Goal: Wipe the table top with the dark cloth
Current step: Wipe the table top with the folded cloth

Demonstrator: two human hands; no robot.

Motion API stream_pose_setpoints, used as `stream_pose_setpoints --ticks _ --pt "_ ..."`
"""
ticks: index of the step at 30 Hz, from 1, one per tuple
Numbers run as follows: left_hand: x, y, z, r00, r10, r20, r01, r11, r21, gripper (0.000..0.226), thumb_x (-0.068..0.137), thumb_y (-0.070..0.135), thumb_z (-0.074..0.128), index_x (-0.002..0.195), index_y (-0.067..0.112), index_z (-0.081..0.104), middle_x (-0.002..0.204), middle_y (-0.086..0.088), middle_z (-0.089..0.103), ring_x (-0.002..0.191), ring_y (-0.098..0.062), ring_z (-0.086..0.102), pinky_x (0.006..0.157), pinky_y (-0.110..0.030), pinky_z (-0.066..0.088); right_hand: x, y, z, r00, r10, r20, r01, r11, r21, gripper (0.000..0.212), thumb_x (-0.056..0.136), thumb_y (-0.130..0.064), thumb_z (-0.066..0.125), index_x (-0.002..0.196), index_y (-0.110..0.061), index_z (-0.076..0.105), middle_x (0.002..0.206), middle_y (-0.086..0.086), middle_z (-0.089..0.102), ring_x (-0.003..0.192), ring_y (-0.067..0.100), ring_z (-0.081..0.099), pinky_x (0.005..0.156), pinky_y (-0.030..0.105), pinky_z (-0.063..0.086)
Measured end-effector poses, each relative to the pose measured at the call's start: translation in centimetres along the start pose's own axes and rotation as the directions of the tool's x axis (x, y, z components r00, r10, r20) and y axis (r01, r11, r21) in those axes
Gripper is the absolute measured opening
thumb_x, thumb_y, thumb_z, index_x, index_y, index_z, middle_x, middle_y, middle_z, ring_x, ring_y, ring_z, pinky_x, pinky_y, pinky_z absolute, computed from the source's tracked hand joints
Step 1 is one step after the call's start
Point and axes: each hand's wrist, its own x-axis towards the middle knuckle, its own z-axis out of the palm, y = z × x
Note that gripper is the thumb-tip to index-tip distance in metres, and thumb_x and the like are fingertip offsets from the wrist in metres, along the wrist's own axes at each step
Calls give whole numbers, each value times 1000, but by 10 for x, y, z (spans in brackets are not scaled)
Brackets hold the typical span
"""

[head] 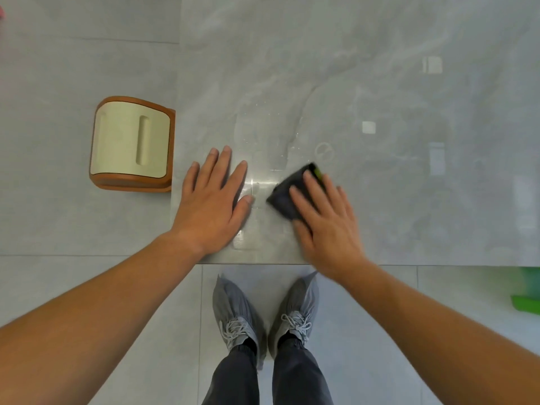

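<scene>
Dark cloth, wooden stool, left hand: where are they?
dark cloth (282, 200): head view, its bare left corner.
wooden stool (128, 144): head view, cream seat.
left hand (213, 200): head view, back of it.

Even, soft daylight filled the room; the glossy table top (380, 83) showed pale window glare, the dark cloth (287, 197) blurred, frame edges bowed.

You have two hands in view, the left hand (214, 200) and the right hand (327, 226), and one grey marbled worktop (350, 83). There is one dark cloth (285, 197). One wood-framed seat (131, 144), with one slot in its cream pad, shows at your left. Two grey shoe covers appear: the left shoe cover (233, 311) and the right shoe cover (295, 308). One green object (526, 302) is cut off by the frame.
</scene>
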Motion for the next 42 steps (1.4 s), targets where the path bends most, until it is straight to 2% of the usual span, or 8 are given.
stream_pose_setpoints --ticks 3,10,18,26,32,34,39,42 --pt "2 0 -1 1000 0 -11 -1 1000 -26 64 101 55 11 159 27 8 168 -3 -11 153 -21 -17 123 -45 -7 36 -9 -1 966 256 -20 -256 966 30 55 103 -38 39 156 -28 30 167 2 14 154 31 6 125 48 6" --pt "4 6 -12 999 -28 -27 27 998 -55 58 102 51 18 154 27 25 167 -6 8 154 -25 1 122 -46 3 16 -28 4 997 44 61 -43 999 -19 56 102 -35 45 155 -27 32 167 2 17 154 33 8 124 52 10" --pt "7 -3 -26 1000 18 17 -18 1000 -13 52 102 50 25 151 31 28 166 -4 14 152 -27 10 119 -46 12 138 1 -25 916 400 22 -401 916 29 55 106 -37 31 159 -29 20 169 -1 4 154 30 0 126 43 3" --pt "16 -5 -43 999 38 10 -38 999 -37 43 101 46 36 138 26 43 150 -3 33 136 -25 28 112 -41 19 87 13 -26 980 152 127 -149 988 -31 55 102 -38 36 156 -28 28 167 1 13 154 30 8 124 51 12" --pt "43 -9 -47 1000 27 4 -27 998 -54 47 101 46 35 143 24 36 160 -7 18 144 -27 15 116 -40 10 178 19 -32 884 468 -7 -467 883 37 54 106 -35 33 158 -29 21 169 -1 5 154 29 1 125 45 3" --pt "54 -10 -51 1000 13 -1 -13 997 -72 51 101 46 35 147 23 32 164 -10 11 149 -29 8 119 -43 8 175 11 -29 910 415 -9 -415 909 28 55 105 -35 33 158 -29 21 169 0 5 154 29 0 125 44 1" --pt "99 -10 -67 999 -37 21 39 995 -90 56 102 46 30 152 23 21 166 -9 -6 152 -26 -10 123 -45 0 141 40 -34 988 -68 137 77 995 -63 52 102 -37 38 153 -23 38 166 2 18 154 32 10 124 50 11" --pt "129 -12 -79 998 -61 12 61 994 -89 57 102 47 28 153 23 18 166 -9 -10 152 -26 -13 123 -45 -2 184 69 -45 989 -83 122 93 993 -78 53 101 -37 38 152 -22 40 165 4 22 153 33 16 122 52 17"
